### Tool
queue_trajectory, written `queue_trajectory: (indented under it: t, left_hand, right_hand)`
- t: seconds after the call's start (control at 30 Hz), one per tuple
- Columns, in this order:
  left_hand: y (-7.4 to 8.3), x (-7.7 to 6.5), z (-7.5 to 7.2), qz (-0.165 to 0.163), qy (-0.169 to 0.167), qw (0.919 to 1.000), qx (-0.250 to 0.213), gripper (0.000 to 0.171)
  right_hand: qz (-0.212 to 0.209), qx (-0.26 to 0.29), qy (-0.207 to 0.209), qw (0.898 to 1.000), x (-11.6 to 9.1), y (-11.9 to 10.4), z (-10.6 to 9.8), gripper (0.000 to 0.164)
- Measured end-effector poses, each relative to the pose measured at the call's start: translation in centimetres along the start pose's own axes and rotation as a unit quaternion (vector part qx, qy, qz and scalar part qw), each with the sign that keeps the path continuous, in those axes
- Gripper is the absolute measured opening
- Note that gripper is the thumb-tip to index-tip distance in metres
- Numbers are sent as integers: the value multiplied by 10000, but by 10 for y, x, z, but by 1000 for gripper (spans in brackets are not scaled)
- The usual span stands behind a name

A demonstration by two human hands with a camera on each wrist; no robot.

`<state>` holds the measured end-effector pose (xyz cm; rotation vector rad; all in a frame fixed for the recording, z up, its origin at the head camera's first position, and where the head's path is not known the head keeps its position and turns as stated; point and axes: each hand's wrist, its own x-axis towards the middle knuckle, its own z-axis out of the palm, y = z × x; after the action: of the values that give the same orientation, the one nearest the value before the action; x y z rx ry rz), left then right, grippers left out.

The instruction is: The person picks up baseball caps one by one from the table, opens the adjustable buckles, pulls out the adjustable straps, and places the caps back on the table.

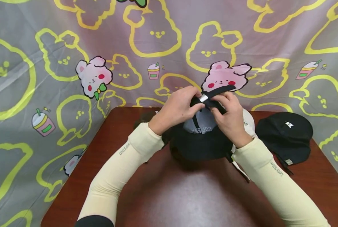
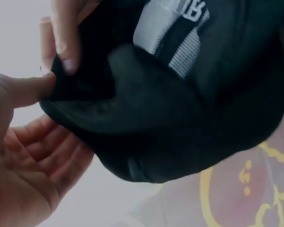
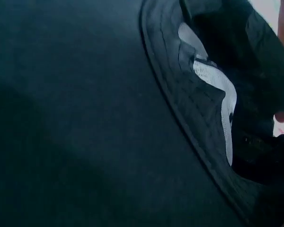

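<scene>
A black baseball cap (image 1: pixel 200 145) is held up above the table, its brim toward me and pale lettering showing inside its grey lining. At the cap's back edge, my left hand (image 1: pixel 175 107) pinches the black band beside a silver buckle (image 1: pixel 203 98). My right hand (image 1: pixel 230 118) grips the black strap (image 1: pixel 220 90) on the buckle's other side; the strap's free end sticks up above it. In the left wrist view, fingers (image 2: pixel 66 42) hold the edge of the cap (image 2: pixel 151 113). The brim (image 3: pixel 80 118) fills most of the right wrist view.
Another black cap (image 1: pixel 286 135) with a white emblem lies at the right on the brown table (image 1: pixel 100 151). A white cap (image 1: pixel 249 121) is partly hidden behind my right hand, and a dark brown one (image 1: pixel 144 118) behind my left. A patterned cloth (image 1: pixel 169 37) hangs behind.
</scene>
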<state>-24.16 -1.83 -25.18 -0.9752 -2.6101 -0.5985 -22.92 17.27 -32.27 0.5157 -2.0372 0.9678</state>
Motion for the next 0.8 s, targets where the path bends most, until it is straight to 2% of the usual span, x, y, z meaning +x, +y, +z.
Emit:
queue_trajectory:
  t: [0.07, 0.17, 0.4, 0.67, 0.8]
  left_hand:
    - [0, 0, 2, 185, -14, 9998, -54, 33]
    - [-5, -1, 5, 388, 113, 9991, -140, 32]
    - [-18, -5, 12, 652, 468, 9959, -425, 32]
    - [-15, -4, 21, 886, 743, 9899, -819, 28]
    - [-13, -2, 25, 974, 772, 9876, -964, 24]
  right_hand:
    - [-46, -29, 158, 9999, 2, 3, 0, 15]
    - [44, -54, 222, 9997, 3, 5, -1, 12]
    - [338, -44, -225, 9992, 9, 4, -3, 13]
    - [551, -99, -458, 9974, 5, 5, -8, 14]
    - [790, 34, -490, 9957, 4, 8, -9, 15]
